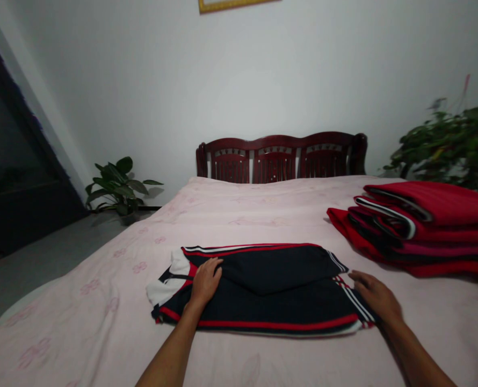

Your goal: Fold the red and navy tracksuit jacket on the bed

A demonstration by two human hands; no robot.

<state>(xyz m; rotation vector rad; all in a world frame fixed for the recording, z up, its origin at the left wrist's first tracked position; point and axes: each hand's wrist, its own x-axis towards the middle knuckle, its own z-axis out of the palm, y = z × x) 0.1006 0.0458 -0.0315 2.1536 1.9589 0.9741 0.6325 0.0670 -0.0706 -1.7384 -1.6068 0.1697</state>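
A folded navy jacket (271,285) with red and white stripes lies flat on the bed. Its white collar (168,293) points left, and the striped ribbed ends (357,301) are at the right. My left hand (207,282) rests palm down on the jacket just beside the collar, fingers stretched out. At the opposite end, my right hand (378,298) lies over the ribbed edge with its fingers extended to the left; its thumb is hidden.
A pink flowered sheet (239,215) covers the bed. Folded red and dark clothes (436,231) are piled at the right. Behind are a dark wooden headboard (275,158), a potted plant (124,185) on the left floor and a leafy plant (456,145) at the right.
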